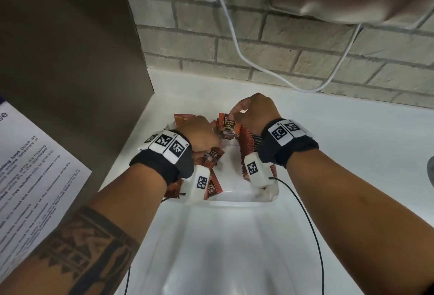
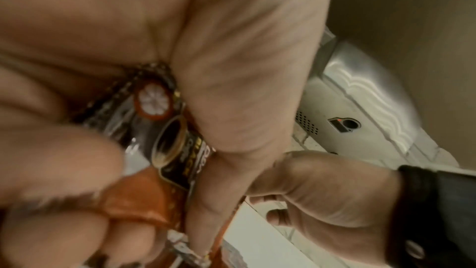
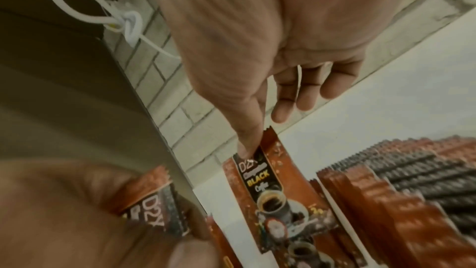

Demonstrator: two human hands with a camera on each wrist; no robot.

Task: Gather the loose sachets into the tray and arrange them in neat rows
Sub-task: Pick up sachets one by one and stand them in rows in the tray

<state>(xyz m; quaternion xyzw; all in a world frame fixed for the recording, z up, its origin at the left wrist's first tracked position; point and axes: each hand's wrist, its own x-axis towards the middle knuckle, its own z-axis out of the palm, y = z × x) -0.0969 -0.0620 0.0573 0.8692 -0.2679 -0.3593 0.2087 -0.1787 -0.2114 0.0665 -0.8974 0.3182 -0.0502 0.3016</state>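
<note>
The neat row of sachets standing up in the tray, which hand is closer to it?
Right. The right hand is beside the far end of the standing row, pinching one sachet upright. The left hand is across the tray, gripping loose sachets.

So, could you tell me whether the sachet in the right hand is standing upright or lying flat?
Upright. The right hand pinches the sachet by its top edge, printed face showing, beside the standing row.

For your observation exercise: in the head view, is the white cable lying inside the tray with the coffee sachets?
No: the white cable hangs against the brick wall, behind the tray.
</note>
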